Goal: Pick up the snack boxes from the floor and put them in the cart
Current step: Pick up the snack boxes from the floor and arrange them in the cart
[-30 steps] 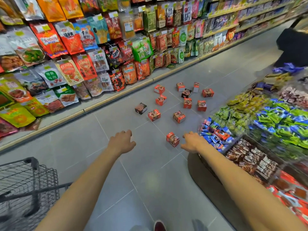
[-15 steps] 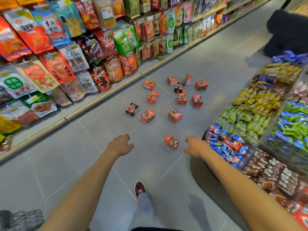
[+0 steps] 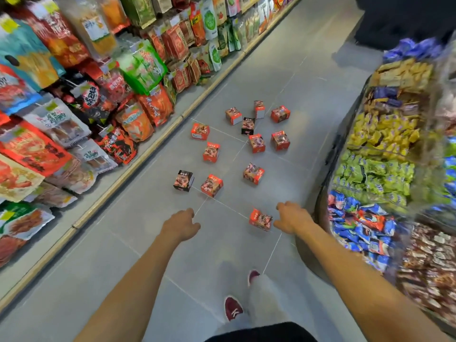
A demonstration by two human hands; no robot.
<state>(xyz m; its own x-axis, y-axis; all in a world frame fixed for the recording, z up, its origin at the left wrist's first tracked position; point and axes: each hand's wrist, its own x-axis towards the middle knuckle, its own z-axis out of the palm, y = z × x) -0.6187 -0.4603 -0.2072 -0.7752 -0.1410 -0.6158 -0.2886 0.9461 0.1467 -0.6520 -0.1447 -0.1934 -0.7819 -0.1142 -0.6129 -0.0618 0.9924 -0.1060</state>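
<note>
The person is beginning the pick-up step, by the look of it. The left grip is hovering above the floor, loosely curled and empty. The snack boxes, small red cubes and two black ones, are lying scattered ahead. The nearest box is sitting just beside the right grip, also loose and empty, which likely needs to lower and close round it.

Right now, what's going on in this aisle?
A person stands in a shop aisle, both arms stretched toward a dozen small snack boxes scattered on the grey floor. The right hand is just beside the nearest red box; I cannot tell if it touches. The left hand hangs over bare floor. Neither holds anything. The cart is not in view.
</note>
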